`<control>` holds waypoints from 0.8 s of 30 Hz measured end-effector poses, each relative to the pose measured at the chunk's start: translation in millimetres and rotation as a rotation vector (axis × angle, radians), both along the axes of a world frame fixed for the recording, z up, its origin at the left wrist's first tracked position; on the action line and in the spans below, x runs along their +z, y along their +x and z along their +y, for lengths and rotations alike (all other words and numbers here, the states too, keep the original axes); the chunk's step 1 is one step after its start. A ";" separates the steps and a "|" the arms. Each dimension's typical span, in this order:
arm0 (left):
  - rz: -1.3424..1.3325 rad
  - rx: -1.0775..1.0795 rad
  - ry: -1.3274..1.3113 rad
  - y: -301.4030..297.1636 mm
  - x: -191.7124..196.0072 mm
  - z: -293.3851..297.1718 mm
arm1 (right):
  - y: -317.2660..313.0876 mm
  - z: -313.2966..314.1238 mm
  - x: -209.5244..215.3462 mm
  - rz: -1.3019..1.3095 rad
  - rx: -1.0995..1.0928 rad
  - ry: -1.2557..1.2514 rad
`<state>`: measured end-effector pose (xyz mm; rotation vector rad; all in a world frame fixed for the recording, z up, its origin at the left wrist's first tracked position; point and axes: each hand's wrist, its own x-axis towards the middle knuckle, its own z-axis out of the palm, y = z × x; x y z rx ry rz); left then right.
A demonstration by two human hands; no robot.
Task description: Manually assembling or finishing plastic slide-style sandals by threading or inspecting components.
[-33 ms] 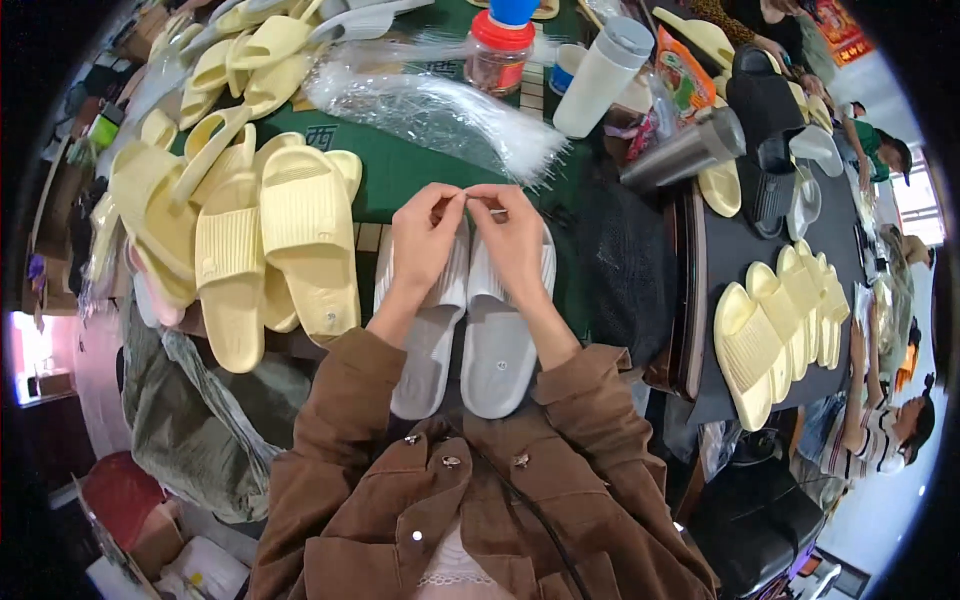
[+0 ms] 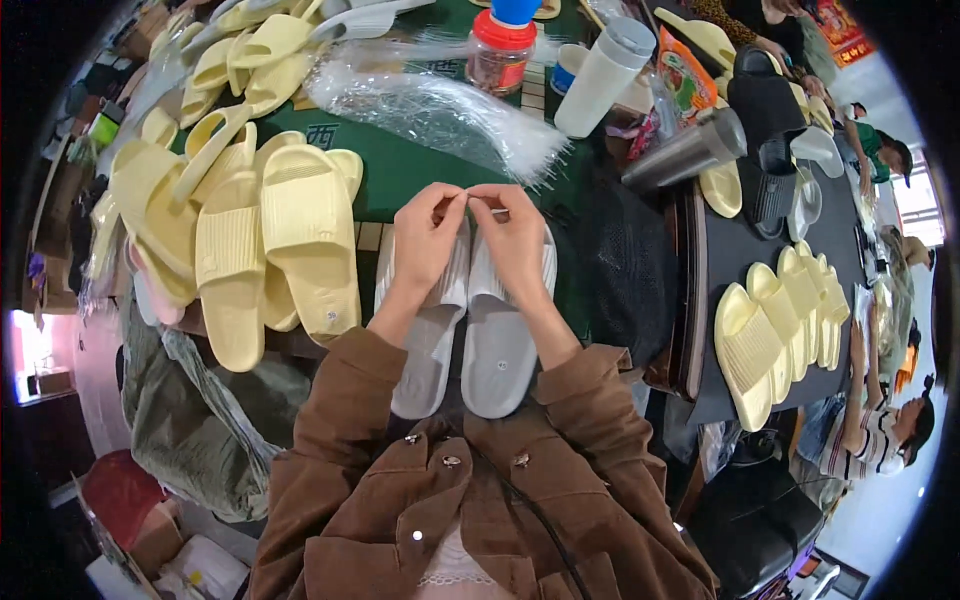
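Note:
A pair of grey slide slippers (image 2: pixel 499 350) lies side by side in front of me, toes pointing away. Over their ribbed straps, my left hand (image 2: pixel 425 238) and my right hand (image 2: pixel 510 240) meet, thumbs and forefingers pinched together tip to tip. Whatever the fingertips hold is too small to make out. Just beyond the hands, a bundle of thin clear plastic strands (image 2: pixel 440 110) is spread over the green table cover (image 2: pixel 385 180). Cream slippers (image 2: pixel 312 235) are piled to the left of my left hand.
Beyond the strands stand a red-lidded jar (image 2: pixel 500 52), a white tumbler (image 2: pixel 604 78) and a paper cup (image 2: pixel 568 68). A steel tumbler (image 2: pixel 685 150) leans at the right. More cream slippers (image 2: pixel 752 350) line a dark table, with people working past it. A grey-green sack (image 2: pixel 200 430) hangs at left.

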<state>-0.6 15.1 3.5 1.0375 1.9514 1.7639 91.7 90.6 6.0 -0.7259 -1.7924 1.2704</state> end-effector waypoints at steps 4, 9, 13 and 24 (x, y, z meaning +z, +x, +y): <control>0.038 -0.008 0.020 -0.1 0.4 -0.6 | 0.0 0.2 -1.3 -0.015 -0.013 0.014; 0.079 -0.001 0.014 -1.3 -2.1 -0.5 | -0.4 -0.3 -1.2 -0.020 -0.016 0.003; 0.137 -0.008 0.001 -0.6 -2.3 0.5 | 0.8 2.1 -3.5 0.004 -0.012 -0.042; 0.413 -0.011 -0.020 -0.6 -4.8 -2.2 | 1.5 7.3 -11.3 -0.034 0.089 -0.166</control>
